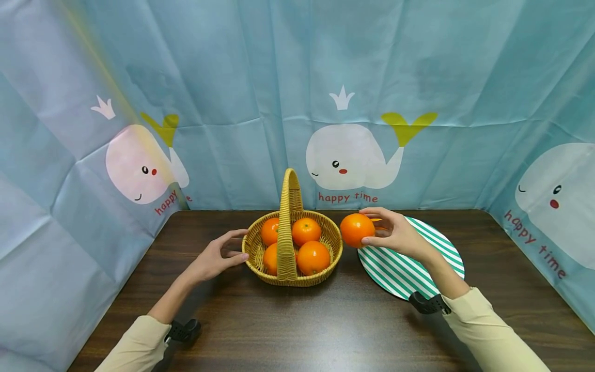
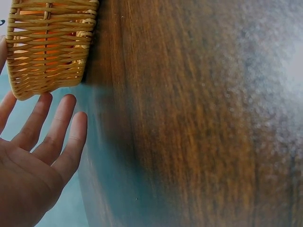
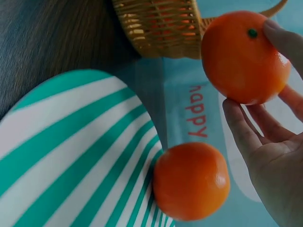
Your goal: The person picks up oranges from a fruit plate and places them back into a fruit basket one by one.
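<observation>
My right hand [image 1: 397,235] grips an orange [image 1: 357,230] between thumb and fingertips, holding it up just right of the basket's rim. A green stem mark shows on this orange in the right wrist view. The wicker basket [image 1: 287,279] stands upright with its tall arched handle [image 1: 287,222], and several oranges [image 1: 313,258] lie inside. At the basket's left side, my left hand [image 1: 216,258] has its fingers spread, with fingertips at the wicker wall. In the left wrist view those fingers look fairly straight, and the thumb is mostly out of frame.
A round green-and-white striped mat [image 1: 395,268] lies on the dark wooden table [image 1: 325,320] under my right forearm. Another orange [image 3: 191,182] sits on the mat, mostly hidden behind my right hand in the head view. A blue whale-print curtain [image 1: 223,155] hangs behind the table.
</observation>
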Demonstrator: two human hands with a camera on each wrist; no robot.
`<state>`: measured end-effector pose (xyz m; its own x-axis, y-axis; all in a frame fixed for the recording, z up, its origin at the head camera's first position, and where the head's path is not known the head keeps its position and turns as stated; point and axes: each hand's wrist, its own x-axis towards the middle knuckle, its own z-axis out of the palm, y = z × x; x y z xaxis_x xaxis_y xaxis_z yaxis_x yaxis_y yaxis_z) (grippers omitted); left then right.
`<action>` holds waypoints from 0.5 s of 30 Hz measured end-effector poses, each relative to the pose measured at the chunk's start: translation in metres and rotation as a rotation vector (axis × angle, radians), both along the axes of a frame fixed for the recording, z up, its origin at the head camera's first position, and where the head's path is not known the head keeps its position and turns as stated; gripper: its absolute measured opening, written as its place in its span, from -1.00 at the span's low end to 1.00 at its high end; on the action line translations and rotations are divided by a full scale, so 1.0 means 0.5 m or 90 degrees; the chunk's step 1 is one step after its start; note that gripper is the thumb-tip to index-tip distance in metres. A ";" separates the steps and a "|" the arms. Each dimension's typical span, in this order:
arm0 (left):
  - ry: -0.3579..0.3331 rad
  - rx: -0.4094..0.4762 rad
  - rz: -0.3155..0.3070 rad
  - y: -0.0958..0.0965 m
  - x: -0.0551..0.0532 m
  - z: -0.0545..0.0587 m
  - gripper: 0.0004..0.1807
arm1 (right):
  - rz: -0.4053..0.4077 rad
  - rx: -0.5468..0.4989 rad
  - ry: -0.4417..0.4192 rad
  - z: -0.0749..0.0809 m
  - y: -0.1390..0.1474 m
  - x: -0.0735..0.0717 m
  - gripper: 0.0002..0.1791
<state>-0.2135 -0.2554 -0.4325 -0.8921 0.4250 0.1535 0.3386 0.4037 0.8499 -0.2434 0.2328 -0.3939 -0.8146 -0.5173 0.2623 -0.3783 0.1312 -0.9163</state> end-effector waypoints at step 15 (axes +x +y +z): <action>0.000 -0.017 0.012 0.000 0.002 0.002 -0.32 | 0.006 -0.035 0.021 -0.003 -0.063 -0.015 -0.33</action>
